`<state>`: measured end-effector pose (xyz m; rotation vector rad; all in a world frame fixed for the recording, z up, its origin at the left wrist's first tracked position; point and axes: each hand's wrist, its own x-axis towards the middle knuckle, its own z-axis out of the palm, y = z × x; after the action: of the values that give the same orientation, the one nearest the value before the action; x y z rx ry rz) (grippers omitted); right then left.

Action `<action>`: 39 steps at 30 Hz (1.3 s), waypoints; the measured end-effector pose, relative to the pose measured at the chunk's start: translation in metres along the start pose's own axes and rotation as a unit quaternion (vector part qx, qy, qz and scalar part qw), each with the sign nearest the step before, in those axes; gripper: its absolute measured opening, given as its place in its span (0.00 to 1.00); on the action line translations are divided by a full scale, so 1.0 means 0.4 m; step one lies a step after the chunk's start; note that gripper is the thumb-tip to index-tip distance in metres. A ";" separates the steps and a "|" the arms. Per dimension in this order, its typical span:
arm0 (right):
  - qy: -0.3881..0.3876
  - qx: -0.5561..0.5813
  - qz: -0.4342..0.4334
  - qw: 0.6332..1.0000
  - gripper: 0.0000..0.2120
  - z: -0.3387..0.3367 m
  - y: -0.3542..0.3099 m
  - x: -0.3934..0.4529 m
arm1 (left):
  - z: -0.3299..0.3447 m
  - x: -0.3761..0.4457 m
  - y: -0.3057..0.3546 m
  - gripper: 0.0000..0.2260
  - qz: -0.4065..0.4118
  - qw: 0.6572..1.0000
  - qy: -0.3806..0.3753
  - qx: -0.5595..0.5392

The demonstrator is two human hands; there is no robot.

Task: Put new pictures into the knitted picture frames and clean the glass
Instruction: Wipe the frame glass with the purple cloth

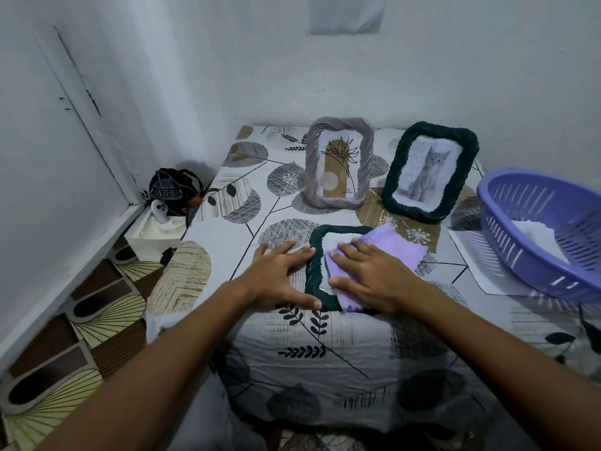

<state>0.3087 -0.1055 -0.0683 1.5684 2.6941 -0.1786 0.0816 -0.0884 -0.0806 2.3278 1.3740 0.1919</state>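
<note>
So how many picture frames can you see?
3: a grey frame standing at the back, a dark green frame with a cat beside it, another dark frame lying flat under the hands.

Both forearms extended forward, bare. Left hand (279, 271) flat, palm down, fingers (292, 247) spread straight. Right hand (370, 275) palm down, fingers straight, pressing flat.

Lay flat near the table's (227, 196) front edge: dark green frame (313, 271). Pressed a lilac cloth (387, 252) onto its glass with right hand (367, 275); steadied its left rim with left hand (279, 275), fingers spread. Stood upright toward the back edge: grey frame (338, 162), cat-picture frame (429, 172). Sat at the right edge: purple basket (533, 242).
</note>
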 end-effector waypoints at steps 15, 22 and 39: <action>0.006 0.001 -0.078 0.997 0.39 0.022 -0.034 -0.065 | 0.031 0.009 -0.014 0.53 0.008 0.998 0.057 0.001; 0.065 -0.070 -0.045 0.994 0.35 0.024 0.011 -0.137 | 0.032 0.009 -0.015 0.53 0.008 0.998 0.066 -0.008; 0.029 0.023 0.154 0.987 0.45 -0.002 0.073 0.033 | 0.022 0.018 -0.014 0.54 0.003 1.000 0.028 -0.005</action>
<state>0.3276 -0.0796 -0.0712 2.0053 2.4591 -0.1917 0.0834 -0.0825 -0.0916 2.3349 1.3882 0.2668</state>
